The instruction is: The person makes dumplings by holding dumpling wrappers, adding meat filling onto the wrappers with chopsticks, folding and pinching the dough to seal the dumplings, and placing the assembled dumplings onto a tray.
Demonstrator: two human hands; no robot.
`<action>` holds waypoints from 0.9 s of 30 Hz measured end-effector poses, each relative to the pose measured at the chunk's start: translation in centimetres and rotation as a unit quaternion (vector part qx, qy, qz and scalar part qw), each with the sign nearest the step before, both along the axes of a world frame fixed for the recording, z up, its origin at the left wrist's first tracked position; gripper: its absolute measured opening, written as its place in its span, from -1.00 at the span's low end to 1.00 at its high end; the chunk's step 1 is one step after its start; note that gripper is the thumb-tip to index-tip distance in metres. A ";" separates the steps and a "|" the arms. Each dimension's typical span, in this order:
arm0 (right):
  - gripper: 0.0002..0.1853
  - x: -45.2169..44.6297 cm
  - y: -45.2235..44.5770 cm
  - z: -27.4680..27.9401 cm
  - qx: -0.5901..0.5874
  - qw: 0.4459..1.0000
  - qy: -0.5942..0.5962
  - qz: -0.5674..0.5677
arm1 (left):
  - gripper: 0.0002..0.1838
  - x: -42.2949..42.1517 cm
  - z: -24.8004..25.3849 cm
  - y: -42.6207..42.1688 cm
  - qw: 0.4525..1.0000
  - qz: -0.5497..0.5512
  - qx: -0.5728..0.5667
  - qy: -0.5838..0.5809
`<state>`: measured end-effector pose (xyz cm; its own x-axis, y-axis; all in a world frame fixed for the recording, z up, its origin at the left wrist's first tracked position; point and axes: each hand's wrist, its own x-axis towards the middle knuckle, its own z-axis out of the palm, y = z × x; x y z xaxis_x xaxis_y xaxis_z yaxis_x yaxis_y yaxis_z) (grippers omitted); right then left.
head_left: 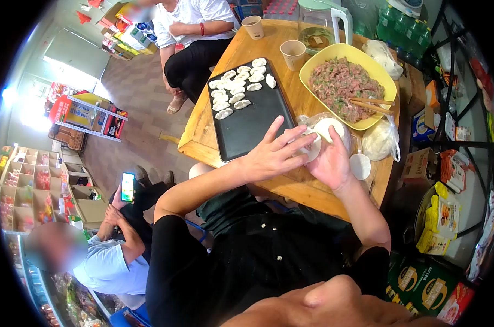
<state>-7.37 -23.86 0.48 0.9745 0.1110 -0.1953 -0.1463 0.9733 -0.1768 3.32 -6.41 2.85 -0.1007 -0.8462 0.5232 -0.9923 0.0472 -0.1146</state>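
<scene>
My left hand [277, 150] has its fingers partly spread, and its fingertips are at a thin round dumpling wrapper [313, 148] between my hands. In my right hand [332, 164], palm up, a second round dumpling wrapper [328, 129] lies against the fingers. A black tray [239, 133] beyond my left hand carries several folded dumplings [237, 87] at its far end. A yellow bowl [389, 82] of minced meat filling [345, 82] sits past my right hand, with chopsticks [372, 102] resting in it. Another white wrapper [360, 166] lies at the right by my wrist.
Paper cups [294, 55] and a glass pitcher [316, 27] stand at the back of the wooden table [195, 131]. A plastic bag with dough [379, 140] lies at the right edge. One person [195, 27] sits across; another [113, 267] holds a phone [127, 187] at left.
</scene>
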 end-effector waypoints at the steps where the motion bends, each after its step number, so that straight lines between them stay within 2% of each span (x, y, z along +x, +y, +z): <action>1: -0.42 -0.1 0.1 0.6 -0.007 1.000 -0.001 -0.004 | -0.84 0.0 0.3 0.0 1.000 0.003 -0.003 -0.001; 7: -0.48 -0.4 0.6 0.3 -0.015 0.999 -0.039 0.008 | -0.85 0.2 1.3 0.0 1.000 -0.005 0.018 -0.003; 9: -0.48 -0.3 0.7 -0.6 -0.062 0.995 -0.074 0.024 | -0.80 -0.4 1.2 -0.3 0.989 0.024 -0.031 0.144; 10: -0.50 -0.4 0.9 -0.5 -0.097 0.991 -0.089 0.013 | -0.78 -0.7 1.8 -0.3 0.979 0.059 -0.039 0.190; 11: -0.50 -0.4 1.1 0.0 -0.100 0.991 -0.091 0.017 | -0.78 -0.6 1.5 -0.2 0.979 0.063 -0.043 0.188; 13: -0.48 -0.4 1.5 0.8 -0.259 0.960 -0.109 0.020 | -0.83 -0.5 0.9 -0.4 0.915 0.100 -0.070 0.384; 15: -0.42 -0.6 1.5 0.6 -0.268 0.953 -0.137 0.037 | -0.88 -0.6 0.4 -0.3 0.909 0.115 -0.083 0.392; 17: -0.38 -1.0 2.0 0.7 -0.336 0.933 -0.123 0.024 | -0.90 -0.7 -0.3 -0.3 0.854 0.120 -0.076 0.500; 21: -0.37 -1.3 2.1 0.4 -0.333 0.937 -0.098 0.037 | -0.91 -1.3 -1.4 -0.4 0.826 0.128 -0.097 0.540; 23: -0.41 -1.4 2.4 -0.2 -0.362 0.929 -0.072 0.006 | -0.90 -1.9 -1.5 -0.1 0.770 0.129 -0.108 0.615; 25: -0.42 -1.2 2.4 -0.2 -0.351 0.933 -0.079 0.029 | -0.88 -2.4 -1.5 0.3 0.759 0.133 -0.110 0.628; 27: -0.42 -1.2 2.9 -0.6 -0.349 0.932 -0.094 0.026 | -0.88 -2.9 -1.7 0.7 0.776 0.137 -0.116 0.605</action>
<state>-8.59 -20.95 -0.12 0.9956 0.0693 -0.0637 -0.0927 0.6037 -0.7918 0.45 -5.73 1.16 0.7497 -0.6181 0.2364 -0.3491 -0.0660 0.9348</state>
